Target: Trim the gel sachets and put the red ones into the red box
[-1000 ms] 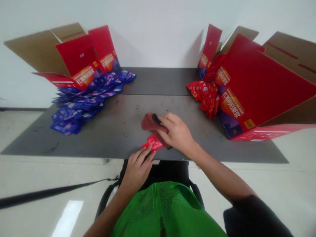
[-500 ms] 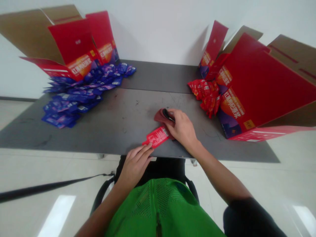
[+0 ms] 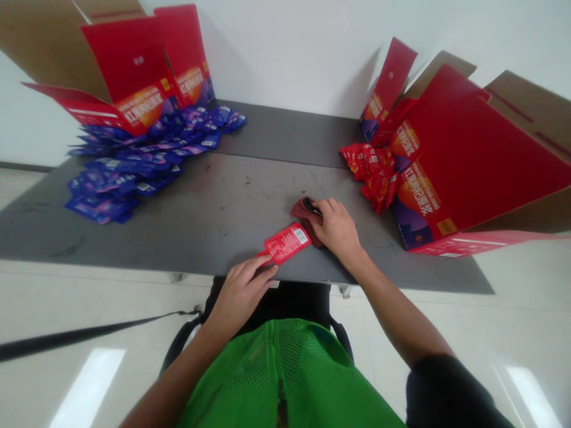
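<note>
A red packet (image 3: 285, 242) lies flat near the front edge of the dark grey table (image 3: 223, 220). My left hand (image 3: 241, 291) rests at the table's edge with its fingertips pressed on the packet's near-left corner, fingers stretched out. My right hand (image 3: 338, 229) lies just right of the packet, fingers curled over a dark red cloth (image 3: 300, 209) with a black object on top of it.
A heap of blue packets (image 3: 143, 163) spills from an open red carton (image 3: 120, 65) at the back left. Red packets (image 3: 372, 169) spill from a large red carton (image 3: 468, 160) at the right. A black strap (image 3: 89, 336) hangs below the table.
My right hand slid the cloth to the right, uncovering the whole red packet. My left hand stayed on the packet's corner. The camera tilted slightly.
</note>
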Demonstrator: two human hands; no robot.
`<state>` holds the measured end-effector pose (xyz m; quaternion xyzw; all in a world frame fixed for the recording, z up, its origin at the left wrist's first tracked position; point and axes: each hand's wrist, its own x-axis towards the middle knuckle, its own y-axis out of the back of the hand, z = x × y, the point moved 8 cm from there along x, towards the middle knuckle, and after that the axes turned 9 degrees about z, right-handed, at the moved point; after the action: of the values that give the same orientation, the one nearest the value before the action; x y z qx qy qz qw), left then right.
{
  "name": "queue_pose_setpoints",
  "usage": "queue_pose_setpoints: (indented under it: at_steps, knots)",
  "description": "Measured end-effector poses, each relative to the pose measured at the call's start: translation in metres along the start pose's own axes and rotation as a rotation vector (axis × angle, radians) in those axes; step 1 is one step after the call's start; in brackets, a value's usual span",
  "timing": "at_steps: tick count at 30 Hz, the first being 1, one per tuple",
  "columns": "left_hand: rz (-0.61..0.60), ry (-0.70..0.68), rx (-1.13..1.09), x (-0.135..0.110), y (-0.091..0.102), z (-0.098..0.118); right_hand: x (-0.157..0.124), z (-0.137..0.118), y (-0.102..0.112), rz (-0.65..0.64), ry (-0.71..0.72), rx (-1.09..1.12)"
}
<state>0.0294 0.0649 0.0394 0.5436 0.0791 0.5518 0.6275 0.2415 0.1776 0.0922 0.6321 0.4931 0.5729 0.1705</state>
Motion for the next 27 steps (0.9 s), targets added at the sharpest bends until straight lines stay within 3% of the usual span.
queue_pose_setpoints:
  at_steps: [2, 4, 7, 9, 11, 13, 17, 19, 22, 27]
  knots:
    - [0.005, -0.009, -0.006, 0.0, 0.0, -0.001, 0.002, -0.013, 0.013, 0.066, -0.025, 0.052]
    - [0.003, -0.027, 0.003, 0.0, 0.001, 0.0, -0.003, -0.046, 0.015, 0.083, 0.001, 0.139]
    - [-0.04, -0.042, 0.051, 0.001, 0.0, 0.002, -0.018, -0.102, -0.007, -0.035, 0.119, 0.225]
    - [-0.079, -0.049, 0.088, 0.001, -0.002, 0.003, -0.028, -0.118, -0.025, -0.113, 0.169, 0.236]
    - [-0.095, -0.064, 0.105, 0.0, -0.003, 0.003, -0.03, -0.109, -0.037, -0.135, 0.165, 0.214]
    - [-0.086, -0.083, 0.098, 0.001, -0.001, 0.004, -0.025, -0.077, -0.037, -0.103, 0.123, 0.157]
    - [-0.078, -0.092, 0.069, 0.011, 0.006, 0.007, -0.005, 0.001, -0.014, 0.022, 0.011, -0.003]
    - [-0.094, -0.058, 0.089, 0.021, 0.006, 0.008, 0.001, 0.025, 0.003, 0.109, -0.048, -0.034]
    - [-0.065, 0.018, 0.163, 0.039, 0.003, 0.007, 0.0, 0.036, 0.018, 0.218, -0.112, -0.005]
    - [0.026, 0.011, 0.185, 0.06, -0.009, 0.008, -0.009, 0.031, 0.007, 0.162, -0.116, 0.044]
